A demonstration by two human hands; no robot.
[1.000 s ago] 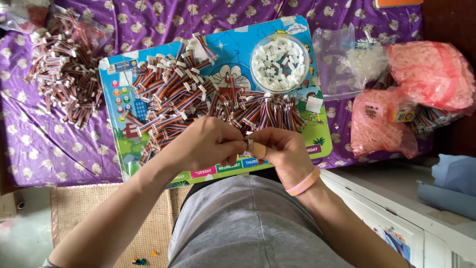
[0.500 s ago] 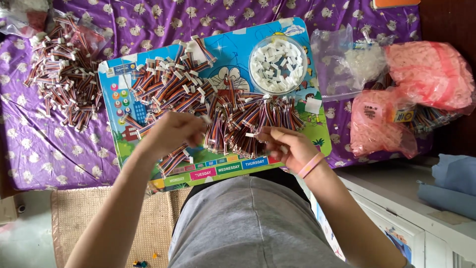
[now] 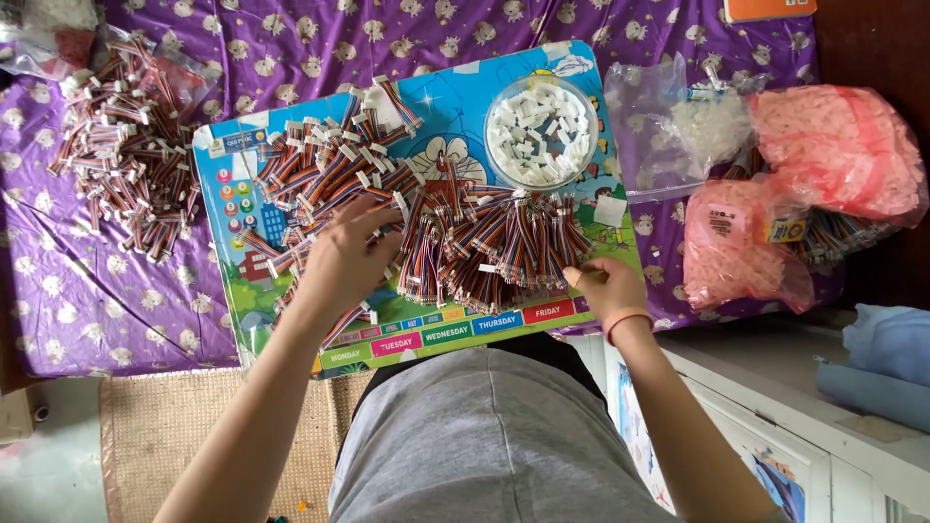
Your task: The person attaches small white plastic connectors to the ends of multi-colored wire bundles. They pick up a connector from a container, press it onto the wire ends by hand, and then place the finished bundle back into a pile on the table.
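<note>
Since half a second ago, the left hand [image 3: 344, 260] has stayed out over the loose multicoloured wire harnesses [image 3: 329, 174] at centre left of the frame, while the right hand [image 3: 608, 287] has drawn slightly right along the lower edge of the neater row of wire bundles [image 3: 494, 242] at centre. Left fingers are spread and curled down onto the wires; whether they actually pinch one is hidden beneath the palm. Right fingers are drawn together, but what they hold, if anything, is too small to make out. Both piles lie on a blue cartoon board [image 3: 455, 329] resting over the lap. A round clear tub [image 3: 541, 131] at upper centre of the board holds small white plastic connectors. To its right, a clear plastic bag [image 3: 678, 126] holds more white pieces, and pink bags [image 3: 833, 145] at upper right have contents that cannot be read through the plastic. Another heap of wires [image 3: 126, 165] sits at upper left on the purple patterned cloth [image 3: 87, 300]. Both forearms are cut off by the lower edge of the frame.
</note>
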